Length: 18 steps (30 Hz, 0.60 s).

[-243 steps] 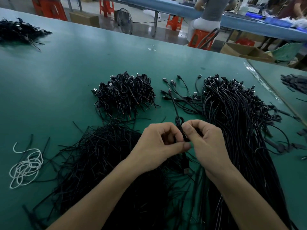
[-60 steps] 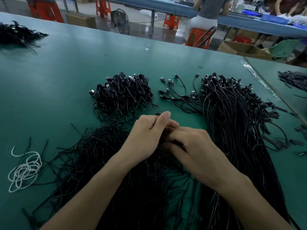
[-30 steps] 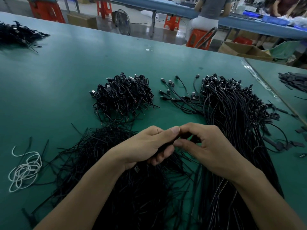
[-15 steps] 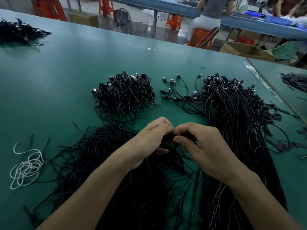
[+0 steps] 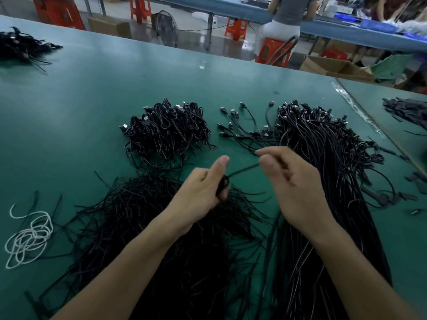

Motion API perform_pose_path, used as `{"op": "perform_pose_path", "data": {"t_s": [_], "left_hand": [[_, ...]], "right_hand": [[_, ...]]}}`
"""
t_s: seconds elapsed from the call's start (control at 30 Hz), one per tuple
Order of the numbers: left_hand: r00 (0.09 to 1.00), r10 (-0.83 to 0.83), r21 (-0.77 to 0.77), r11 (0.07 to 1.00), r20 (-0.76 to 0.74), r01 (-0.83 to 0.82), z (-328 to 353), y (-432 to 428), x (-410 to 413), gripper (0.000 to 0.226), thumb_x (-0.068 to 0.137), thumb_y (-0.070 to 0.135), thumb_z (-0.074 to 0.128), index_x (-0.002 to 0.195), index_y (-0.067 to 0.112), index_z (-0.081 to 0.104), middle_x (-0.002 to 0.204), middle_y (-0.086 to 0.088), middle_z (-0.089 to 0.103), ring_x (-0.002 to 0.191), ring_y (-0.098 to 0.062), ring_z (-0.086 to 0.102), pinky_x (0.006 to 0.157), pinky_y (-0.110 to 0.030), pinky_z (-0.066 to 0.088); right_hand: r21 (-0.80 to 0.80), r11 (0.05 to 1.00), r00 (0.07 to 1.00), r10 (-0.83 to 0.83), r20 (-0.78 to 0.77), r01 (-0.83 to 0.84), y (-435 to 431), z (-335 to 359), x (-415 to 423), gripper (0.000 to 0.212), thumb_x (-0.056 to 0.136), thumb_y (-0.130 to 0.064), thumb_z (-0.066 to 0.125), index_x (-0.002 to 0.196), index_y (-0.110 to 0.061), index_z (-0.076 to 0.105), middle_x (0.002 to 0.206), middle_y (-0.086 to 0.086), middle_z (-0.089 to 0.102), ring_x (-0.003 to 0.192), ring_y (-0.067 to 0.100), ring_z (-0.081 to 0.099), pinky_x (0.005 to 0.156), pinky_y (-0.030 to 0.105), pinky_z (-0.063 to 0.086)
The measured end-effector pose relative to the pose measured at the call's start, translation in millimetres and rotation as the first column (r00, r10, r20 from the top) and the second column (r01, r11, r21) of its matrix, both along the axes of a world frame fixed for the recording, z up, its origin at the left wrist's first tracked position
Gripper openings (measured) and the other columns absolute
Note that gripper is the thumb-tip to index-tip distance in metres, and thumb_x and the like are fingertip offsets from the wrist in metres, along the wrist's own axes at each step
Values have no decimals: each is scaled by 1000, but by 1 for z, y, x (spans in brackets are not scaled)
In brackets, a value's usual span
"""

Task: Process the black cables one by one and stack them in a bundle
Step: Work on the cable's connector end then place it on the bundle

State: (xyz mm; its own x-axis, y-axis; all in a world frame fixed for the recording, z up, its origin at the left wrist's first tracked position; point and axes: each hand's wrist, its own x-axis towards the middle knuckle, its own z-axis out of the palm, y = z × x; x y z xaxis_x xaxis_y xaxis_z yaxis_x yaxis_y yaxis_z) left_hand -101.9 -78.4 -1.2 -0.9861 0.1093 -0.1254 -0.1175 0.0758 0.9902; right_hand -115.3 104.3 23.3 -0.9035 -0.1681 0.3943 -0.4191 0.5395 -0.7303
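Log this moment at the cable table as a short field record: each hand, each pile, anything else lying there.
left hand: grips a coiled cable
right hand: pinches a thin black strand stretched straight from the coil
finished bundle: coiled cables heaped beyond the left hand
long cables: straight, lying under and beyond the right hand
loose strands: thin black heap under the left forearm
white cord: tangled at the left of the green table
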Motion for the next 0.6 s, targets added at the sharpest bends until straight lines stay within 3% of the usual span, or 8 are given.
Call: {"op": "perform_pose_path", "data": {"t_s": [0.07, 0.13, 0.17, 0.23, 0.37, 0.6], "left_hand": [[995, 96, 49, 994, 7, -96, -2, -6, -5, 63, 96, 62, 34, 59, 13, 47, 41, 11, 36, 33, -3, 28, 35, -11, 25], [992, 118, 88, 989, 41, -121, -4, -10, -7, 59, 98, 62, 33, 64, 14, 45, 45, 12, 33, 38, -5, 25, 37, -14, 23], [993, 107, 107, 988, 55, -112, -6, -10, -8, 57, 97, 62, 34, 66, 16, 46, 48, 12, 33, 41, -6, 23, 39, -17, 22], [994, 80, 146, 985, 79, -91, -7, -9, -8, 53, 95, 63, 36, 72, 17, 47, 53, 12, 33, 46, -7, 22, 43, -22, 19], [995, 87, 239, 966, 46, -95, -9, -7, -10, 52, 88, 63, 41, 78, 13, 49, 56, 10, 33, 49, -8, 24, 45, -24, 21], [991, 129, 298, 945, 31, -133, -9, -7, -7, 58, 87, 70, 40, 55, 22, 48, 49, 3, 42, 39, -11, 36, 36, -21, 30]], "right_hand": [[-40, 995, 978, -84, 193, 93, 5, -13, 0, 25, 96, -54, 44, 98, -35, 59, 87, -13, 65, 79, -3, 62, 67, 12, 49], [255, 967, 945, -63, 320, -22, 7, -32, 2, 10, 96, -43, 56, 94, -34, 58, 87, -16, 62, 79, -1, 62, 70, 11, 49], [417, 902, 933, -48, 356, -113, 6, -41, 4, 8, 94, -41, 61, 96, -33, 60, 91, -18, 60, 82, 1, 60, 74, 16, 50], [558, 807, 928, -34, 371, -193, 1, -56, 9, 15, 90, -46, 64, 98, -35, 59, 95, -17, 54, 88, 6, 55, 80, 29, 51], [482, 868, 926, -75, 370, -122, -6, -64, 9, 19, 88, -42, 69, 79, -34, 54, 87, -14, 54, 79, 6, 54, 75, 34, 52], [482, 866, 909, -90, 408, -130, -3, -60, 8, 20, 92, -36, 66, 76, -36, 54, 83, -15, 58, 76, 1, 56, 69, 24, 48]]}}
